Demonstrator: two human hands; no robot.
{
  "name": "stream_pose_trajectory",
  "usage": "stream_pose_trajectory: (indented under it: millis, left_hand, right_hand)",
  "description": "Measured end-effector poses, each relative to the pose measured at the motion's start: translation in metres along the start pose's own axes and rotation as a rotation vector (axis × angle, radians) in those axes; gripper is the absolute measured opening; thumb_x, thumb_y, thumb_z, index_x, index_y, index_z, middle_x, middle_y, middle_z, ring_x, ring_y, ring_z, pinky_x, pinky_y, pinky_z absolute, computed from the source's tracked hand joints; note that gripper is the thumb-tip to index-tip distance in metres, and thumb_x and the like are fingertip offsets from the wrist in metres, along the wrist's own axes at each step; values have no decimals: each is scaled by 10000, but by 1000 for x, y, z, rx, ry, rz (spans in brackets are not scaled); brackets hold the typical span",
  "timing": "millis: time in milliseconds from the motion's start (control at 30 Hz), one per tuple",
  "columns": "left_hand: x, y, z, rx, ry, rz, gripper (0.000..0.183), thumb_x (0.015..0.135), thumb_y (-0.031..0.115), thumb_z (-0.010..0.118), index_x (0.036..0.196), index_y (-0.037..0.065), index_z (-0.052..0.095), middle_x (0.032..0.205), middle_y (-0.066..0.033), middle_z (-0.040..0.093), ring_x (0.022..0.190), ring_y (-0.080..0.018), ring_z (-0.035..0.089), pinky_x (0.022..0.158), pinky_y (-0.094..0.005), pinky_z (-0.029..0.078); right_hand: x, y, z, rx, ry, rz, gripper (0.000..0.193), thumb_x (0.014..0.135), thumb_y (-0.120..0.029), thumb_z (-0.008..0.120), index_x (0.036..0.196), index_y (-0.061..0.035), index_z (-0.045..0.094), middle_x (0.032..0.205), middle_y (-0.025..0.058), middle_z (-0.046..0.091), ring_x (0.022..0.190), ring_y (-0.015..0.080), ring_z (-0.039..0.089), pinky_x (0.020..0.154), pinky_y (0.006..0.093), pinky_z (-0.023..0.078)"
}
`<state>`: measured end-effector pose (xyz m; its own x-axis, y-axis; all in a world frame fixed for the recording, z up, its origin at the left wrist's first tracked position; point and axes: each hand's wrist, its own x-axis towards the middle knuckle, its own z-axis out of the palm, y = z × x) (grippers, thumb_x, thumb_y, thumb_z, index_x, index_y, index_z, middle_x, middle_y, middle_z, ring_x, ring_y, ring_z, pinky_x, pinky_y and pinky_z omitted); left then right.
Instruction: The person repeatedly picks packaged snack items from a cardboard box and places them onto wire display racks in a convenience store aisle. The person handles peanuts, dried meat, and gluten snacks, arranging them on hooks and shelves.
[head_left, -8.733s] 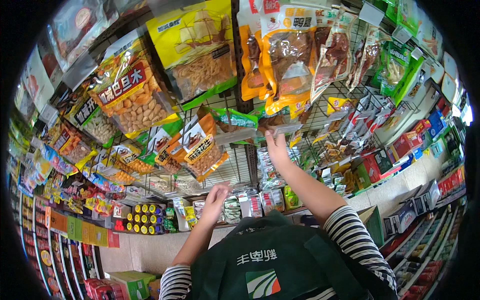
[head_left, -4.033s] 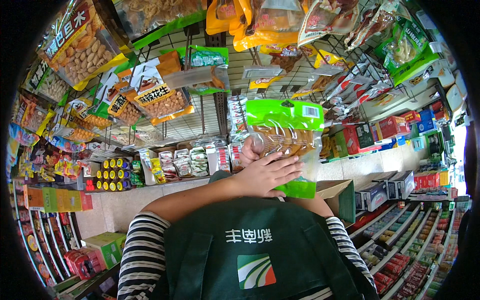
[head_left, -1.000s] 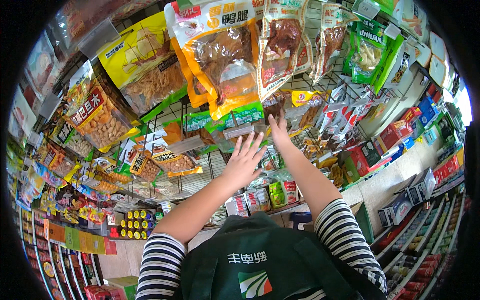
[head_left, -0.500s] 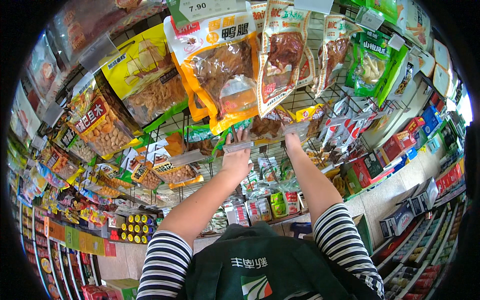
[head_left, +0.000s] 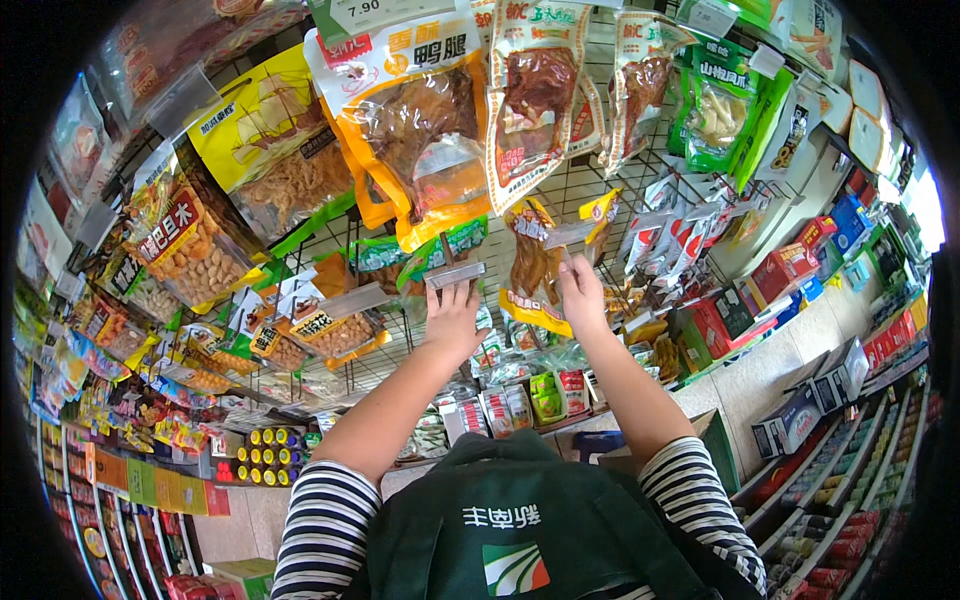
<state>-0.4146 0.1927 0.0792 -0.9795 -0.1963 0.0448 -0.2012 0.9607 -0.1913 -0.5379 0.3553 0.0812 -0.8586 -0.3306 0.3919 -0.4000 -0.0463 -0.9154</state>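
While left hand [head_left: 455, 327] gapes (thumb apart), right hand [head_left: 584, 297] touches packet [head_left: 530, 272].

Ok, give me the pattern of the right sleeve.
Right sleeve: dark and white stripes, clearest in the head view.

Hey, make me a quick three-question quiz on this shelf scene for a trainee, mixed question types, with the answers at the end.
1. What is right at the fingertips of the left hand?
A) yellow-lidded jars
B) a clear plastic tag holder
C) cardboard boxes on the floor

2. True or false: the right hand is nearer than the left to the yellow-edged packet.

3. What is pictured on the large yellow bag at upper left?

Key: 1. B. 2. True. 3. A sailing ship.
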Motion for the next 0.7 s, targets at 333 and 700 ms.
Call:
stream_pose_trajectory:
  millis: [333, 700]
  left_hand:
    - [-13, 49, 35, -1640, -65, -181, 667, 804, 488, 461, 1251, 16, 318, 1288, -155, 313, 1217, -266, 255, 1016, -394, 157]
    - [-113, 77, 21, -2448, -541, -221, 453, 826, 125, 502, 1240, 19, 352, 1190, -100, 457, 1102, -207, 441, 919, -355, 363]
  right_hand:
    - [-50, -13, -60, 501, -97, 333, 125, 868, -155, 450, 759, -93, 445, 691, -46, 428, 652, 41, 402, 553, 205, 351]
    - [-134, -5, -88, 957, -138, 689, 43, 856, -123, 459, 876, -97, 486, 639, -76, 416, 511, 13, 364, 451, 152, 274]
